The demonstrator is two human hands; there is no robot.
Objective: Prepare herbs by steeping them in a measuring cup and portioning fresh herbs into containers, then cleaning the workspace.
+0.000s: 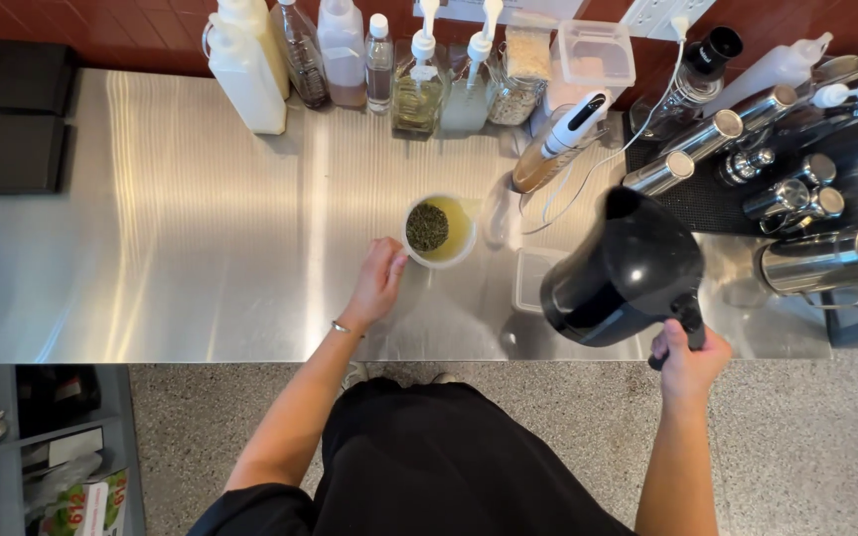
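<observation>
Two black pads (20, 117) lie at the far left of the steel tabletop (181, 248). Along the back wall stands a row of bottles (345, 60), a white jug (245, 69) at its left end. The left hand (377, 283) rests on the tabletop, fingers curled against the side of a pale cup (439, 230) that holds yellowish liquid with a clump of dark leaves floating in it. Just right of the cup sits a clear container (533, 278), its contents hard to make out. The right hand (689, 359) is closed around the handle of a black kettle (623, 268), held tilted above the tabletop's front edge. Beyond it, metal cups and shakers (786, 189) crowd a dark mat (707, 203).
</observation>
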